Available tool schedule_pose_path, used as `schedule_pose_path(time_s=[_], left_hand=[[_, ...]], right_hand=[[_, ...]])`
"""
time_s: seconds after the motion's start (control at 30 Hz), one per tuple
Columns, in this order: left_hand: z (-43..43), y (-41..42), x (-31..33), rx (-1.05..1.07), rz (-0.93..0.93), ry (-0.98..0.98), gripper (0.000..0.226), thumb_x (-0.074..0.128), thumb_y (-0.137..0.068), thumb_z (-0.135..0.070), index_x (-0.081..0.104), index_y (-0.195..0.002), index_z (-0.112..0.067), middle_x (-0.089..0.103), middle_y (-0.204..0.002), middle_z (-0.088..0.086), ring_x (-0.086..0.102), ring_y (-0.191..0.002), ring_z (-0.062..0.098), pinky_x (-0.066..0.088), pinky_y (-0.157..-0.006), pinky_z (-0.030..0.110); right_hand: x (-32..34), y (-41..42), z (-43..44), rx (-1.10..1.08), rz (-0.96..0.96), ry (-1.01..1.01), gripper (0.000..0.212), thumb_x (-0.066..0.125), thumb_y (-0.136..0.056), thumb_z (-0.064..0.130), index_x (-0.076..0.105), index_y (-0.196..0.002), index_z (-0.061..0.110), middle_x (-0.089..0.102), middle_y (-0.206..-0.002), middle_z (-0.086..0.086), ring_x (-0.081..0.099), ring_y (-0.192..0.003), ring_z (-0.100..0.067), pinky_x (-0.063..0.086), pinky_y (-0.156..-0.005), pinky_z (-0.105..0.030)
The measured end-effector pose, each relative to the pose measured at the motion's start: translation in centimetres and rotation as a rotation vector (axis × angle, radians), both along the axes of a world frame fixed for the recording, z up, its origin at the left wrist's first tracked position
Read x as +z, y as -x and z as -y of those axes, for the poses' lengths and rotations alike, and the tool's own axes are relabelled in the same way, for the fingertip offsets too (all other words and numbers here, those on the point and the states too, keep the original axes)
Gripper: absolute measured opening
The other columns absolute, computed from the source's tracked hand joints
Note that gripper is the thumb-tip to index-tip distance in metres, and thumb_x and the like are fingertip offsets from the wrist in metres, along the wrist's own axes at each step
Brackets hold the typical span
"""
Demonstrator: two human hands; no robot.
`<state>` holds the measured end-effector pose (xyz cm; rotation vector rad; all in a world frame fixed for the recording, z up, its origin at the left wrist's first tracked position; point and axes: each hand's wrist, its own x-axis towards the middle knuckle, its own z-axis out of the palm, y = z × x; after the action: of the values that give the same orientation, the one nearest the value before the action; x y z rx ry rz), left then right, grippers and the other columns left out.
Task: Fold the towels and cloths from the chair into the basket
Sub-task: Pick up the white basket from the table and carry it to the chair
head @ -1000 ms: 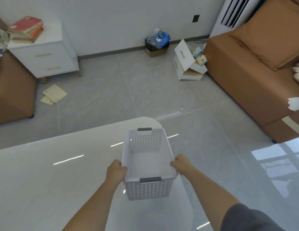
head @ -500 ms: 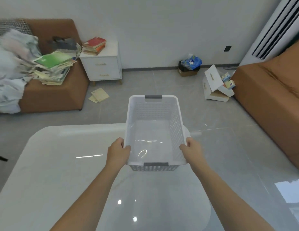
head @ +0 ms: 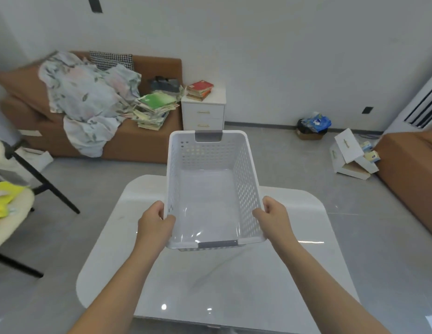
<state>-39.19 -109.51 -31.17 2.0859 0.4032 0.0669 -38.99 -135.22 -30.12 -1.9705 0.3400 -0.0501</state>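
I hold a white perforated plastic basket point(head: 246, 169) with grey handles above the far end of a white glossy table point(head: 306, 261). It has nothing in it. My left hand point(head: 154, 222) grips its left rim near the near corner, and my right hand point(head: 275, 218) grips the right rim. At the far left a cream-seated chair point(head: 7, 225) with black legs carries a yellow cloth point(head: 3, 198) and other pale cloths, partly cut off by the frame edge.
A brown sofa point(head: 147, 141) at the back left holds a floral sheet point(head: 89, 102) and a stack of books point(head: 154, 109). A white nightstand point(head: 203, 112) stands beside it. An overturned white drawer unit point(head: 350, 153) lies on the grey floor near another brown sofa point(head: 412, 169) at right.
The view has swung left and upward, bringing the chair and left sofa into sight. The basket has risen off the table and moved farther out, still held by both hands.
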Motion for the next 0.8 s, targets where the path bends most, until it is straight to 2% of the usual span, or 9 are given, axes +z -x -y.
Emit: schedule_pose_path(time_s=[0.13,0.2,0.23,0.3,0.4,0.5,0.67,0.73,0.8], left_hand=[[-5.2,0.2,0.6,0.083,0.066,0.038,0.027,0.048,-0.079,0.002,0.029,-0.068,-0.014,0.029,-0.065,0.004,0.025,-0.061,0.019,0.019,-0.054,0.03],[-8.1,-0.4,0.2,0.119,0.067,0.049,0.022,0.048,-0.08,0.001,0.031,-0.07,-0.008,0.033,-0.066,0.006,0.03,-0.061,0.02,0.023,-0.054,0.03],[-9.5,-0.9,0.2,0.134,0.069,0.05,0.019,0.048,-0.08,0.0,0.032,-0.071,-0.005,0.035,-0.067,0.007,0.033,-0.061,0.02,0.025,-0.055,0.031],[-12.2,-2.1,0.4,0.147,0.098,0.041,0.02,0.047,-0.08,0.0,0.032,-0.07,-0.008,0.037,-0.066,0.006,0.039,-0.061,0.021,0.028,-0.054,0.031],[-16.1,-4.2,0.9,0.162,0.132,0.0,0.027,0.046,-0.08,0.003,0.028,-0.067,-0.013,0.033,-0.064,0.003,0.03,-0.058,0.019,0.023,-0.051,0.029],[-20.6,-6.1,0.9,0.19,0.125,-0.05,0.019,0.047,-0.08,0.002,0.033,-0.07,-0.006,0.035,-0.065,0.004,0.029,-0.059,0.019,0.023,-0.051,0.029],[-28.3,-7.5,0.6,0.289,0.148,-0.021,0.018,0.049,-0.082,0.002,0.038,-0.07,-0.006,0.041,-0.064,0.007,0.034,-0.059,0.019,0.027,-0.052,0.03],[-31.4,-7.7,0.1,0.312,0.143,-0.014,0.008,0.049,-0.082,0.0,0.046,-0.075,-0.002,0.051,-0.071,0.014,0.041,-0.062,0.022,0.033,-0.055,0.031],[-34.9,-7.8,-0.4,0.308,0.154,-0.021,0.009,0.05,-0.082,0.0,0.048,-0.075,-0.005,0.055,-0.075,0.017,0.043,-0.064,0.023,0.035,-0.056,0.032]], right_hand=[[-0.1,-1.8,-5.8,0.05,-0.062,0.021,0.027,0.052,-0.079,0.003,0.032,-0.067,0.015,0.032,-0.066,-0.002,0.03,-0.063,-0.018,0.024,-0.057,-0.031],[-0.4,-3.2,-8.6,0.069,-0.101,-0.028,0.008,0.052,-0.083,0.008,0.046,-0.08,0.012,0.049,-0.077,-0.003,0.045,-0.069,-0.019,0.037,-0.062,-0.032],[-0.5,-3.9,-10.0,0.088,-0.124,-0.057,0.005,0.051,-0.086,0.01,0.051,-0.09,0.012,0.057,-0.087,-0.003,0.052,-0.074,-0.018,0.042,-0.066,-0.031],[-1.0,-5.8,-13.0,0.15,-0.17,-0.093,0.015,0.046,-0.088,0.011,0.055,-0.1,0.015,0.062,-0.097,-0.006,0.058,-0.08,-0.018,0.047,-0.069,-0.031],[-1.8,-8.6,-17.6,0.19,-0.194,-0.128,0.02,0.043,-0.085,0.007,0.058,-0.098,0.008,0.064,-0.1,-0.018,0.058,-0.077,-0.023,0.05,-0.066,-0.035],[-1.9,-10.9,-22.4,0.162,-0.186,-0.167,0.023,0.045,-0.082,0.002,0.063,-0.095,0.005,0.065,-0.099,-0.02,0.058,-0.076,-0.023,0.049,-0.068,-0.036],[-1.0,-13.2,-30.8,0.154,-0.148,-0.239,0.029,0.047,-0.076,-0.003,0.069,-0.079,0.017,0.069,-0.081,-0.005,0.062,-0.074,-0.021,0.05,-0.068,-0.033],[-0.9,-13.8,-34.0,0.141,-0.126,-0.231,0.029,0.049,-0.075,-0.002,0.07,-0.079,0.018,0.07,-0.078,0.0,0.063,-0.074,-0.02,0.051,-0.068,-0.032],[-0.9,-14.2,-37.3,0.151,-0.12,-0.219,0.03,0.05,-0.075,-0.002,0.071,-0.083,0.018,0.071,-0.08,0.002,0.065,-0.076,-0.019,0.052,-0.067,-0.03]])
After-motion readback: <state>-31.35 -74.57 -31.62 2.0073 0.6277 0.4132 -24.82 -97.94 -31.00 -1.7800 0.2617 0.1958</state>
